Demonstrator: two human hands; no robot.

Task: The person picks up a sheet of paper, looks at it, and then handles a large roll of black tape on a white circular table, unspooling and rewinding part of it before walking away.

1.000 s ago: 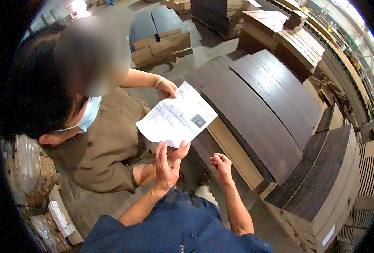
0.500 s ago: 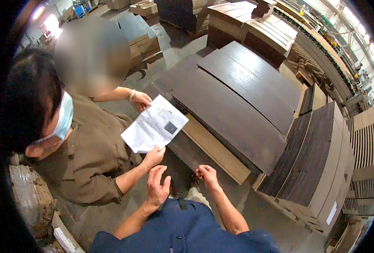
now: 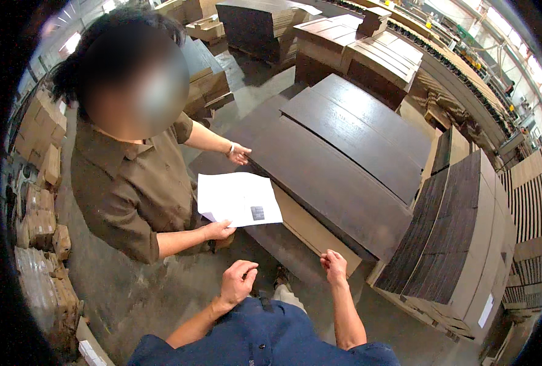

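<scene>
Long dark wood panels (image 3: 344,158) lie stacked across the middle, with more upright stacks of boards (image 3: 460,238) to the right. On the left a co-worker in a brown shirt (image 3: 124,183) holds a white sheet of paper (image 3: 237,198) by its near edge, just beyond the wearer's hands. The left hand (image 3: 237,283) is loosely curled and empty; the right hand (image 3: 334,265) is half closed, holding nothing, near the panels' edge.

A grey concrete floor (image 3: 240,85) is seen, crowded with stacked dark wooden panels (image 3: 344,158); daylight is admitted far left
</scene>
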